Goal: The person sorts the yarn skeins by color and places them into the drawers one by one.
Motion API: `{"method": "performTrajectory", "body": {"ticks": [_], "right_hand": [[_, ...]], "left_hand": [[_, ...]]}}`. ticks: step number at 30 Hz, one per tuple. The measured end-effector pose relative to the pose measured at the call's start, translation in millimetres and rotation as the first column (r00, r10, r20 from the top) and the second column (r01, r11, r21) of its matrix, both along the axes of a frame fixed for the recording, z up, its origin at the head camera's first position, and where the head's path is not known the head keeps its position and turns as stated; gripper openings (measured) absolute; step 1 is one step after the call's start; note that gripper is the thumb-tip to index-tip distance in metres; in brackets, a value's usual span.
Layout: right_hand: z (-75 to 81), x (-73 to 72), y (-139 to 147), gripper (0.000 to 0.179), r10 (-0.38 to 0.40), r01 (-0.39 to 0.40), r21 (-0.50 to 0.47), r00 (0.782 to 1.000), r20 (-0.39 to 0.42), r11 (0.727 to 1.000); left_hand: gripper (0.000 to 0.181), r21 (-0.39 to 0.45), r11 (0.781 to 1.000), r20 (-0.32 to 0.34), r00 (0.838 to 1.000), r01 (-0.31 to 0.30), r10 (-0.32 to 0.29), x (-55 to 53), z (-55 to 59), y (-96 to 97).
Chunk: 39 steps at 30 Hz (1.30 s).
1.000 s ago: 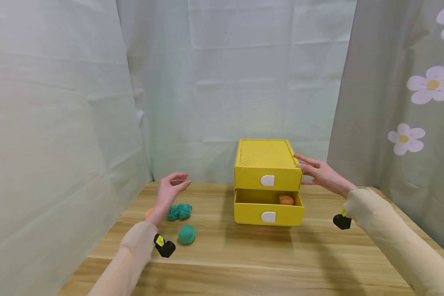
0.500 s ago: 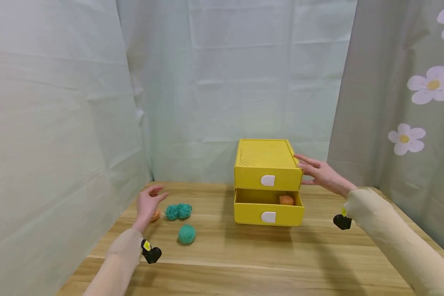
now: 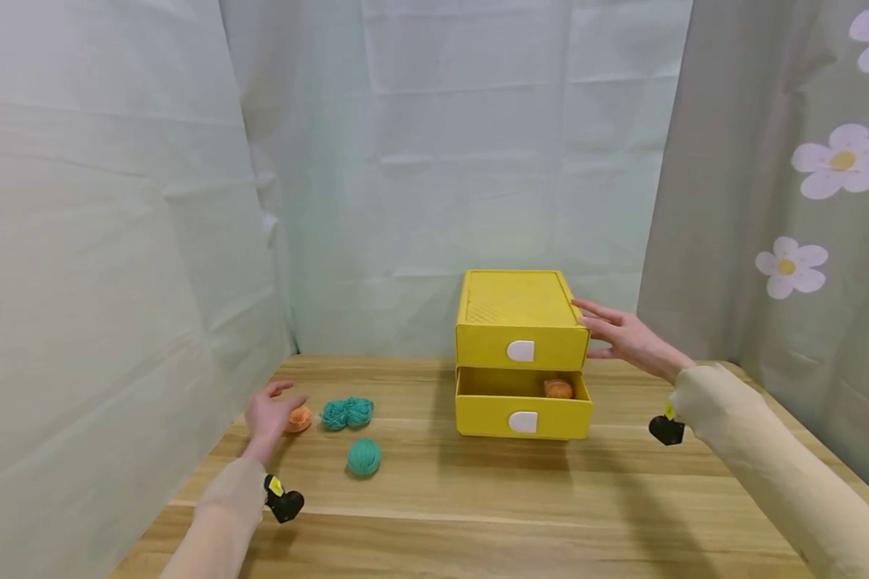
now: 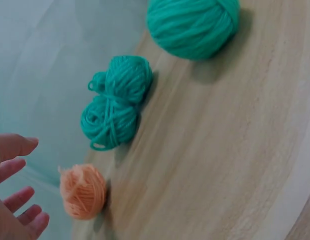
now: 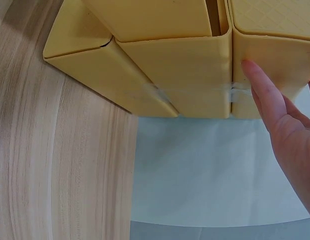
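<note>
Orange yarn ball (image 4: 83,193), rounded, wound strands, wispy tuft, near left hand (image 3: 265,415)

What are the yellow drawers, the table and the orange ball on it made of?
Yellow drawers: probably plastic, smooth with a slight sheen and thin, even walls. Table: streaky grain, so wood or a printed copy, smooth and pale. Orange ball: fuzzy, matte yarn, because wound strands show; wool or cotton, I can't tell.
</note>
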State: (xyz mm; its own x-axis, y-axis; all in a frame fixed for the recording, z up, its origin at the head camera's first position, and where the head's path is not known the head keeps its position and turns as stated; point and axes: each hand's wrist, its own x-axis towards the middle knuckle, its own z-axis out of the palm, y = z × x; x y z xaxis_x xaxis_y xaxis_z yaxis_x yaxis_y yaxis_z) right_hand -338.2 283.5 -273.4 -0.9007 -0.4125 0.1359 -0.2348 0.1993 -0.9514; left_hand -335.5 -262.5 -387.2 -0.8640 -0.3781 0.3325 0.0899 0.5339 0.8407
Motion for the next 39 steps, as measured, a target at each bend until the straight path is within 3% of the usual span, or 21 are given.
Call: {"method": "performTrajectory", "body": {"ticks": [7, 11, 15, 23, 39], "right_hand": [[0.4, -0.7, -1.3, 0.062, 0.008, -0.008, 0.004, 1.000, -0.008, 1.000], [0.9, -0.3, -1.7, 0.062, 0.006, -0.006, -0.001, 1.000, -0.002, 1.000], [1.2, 0.3, -1.8, 0.061, 0.004, -0.004, -0.005, 1.000, 0.002, 1.000], [-0.1, -0.4, -3.6, 0.061, 0.009, -0.009, -0.016, 1.000, 0.009, 1.000], [1.0, 0.8, -2.7, 0.060, 0.007, -0.007, -0.014, 1.000, -0.004, 1.000]], "left_hand": [[0.044, -0.052, 0.993, 0.079, 0.991, -0.109, 0.113, 0.5, -6.8, -3.6], [0.045, -0.057, 0.989, 0.122, 0.983, -0.134, 0.140, -1.5, -11.1, -4.2], [0.042, -0.060, 0.987, 0.122, 0.980, -0.150, 0.156, -2.1, -13.9, -4.3], [0.035, -0.031, 0.990, 0.164, 0.977, -0.134, 0.138, 1.9, -19.9, -3.4], [0.030, 0.032, 0.994, 0.094, 0.991, -0.103, 0.100, 4.9, -26.3, -6.1]]}}
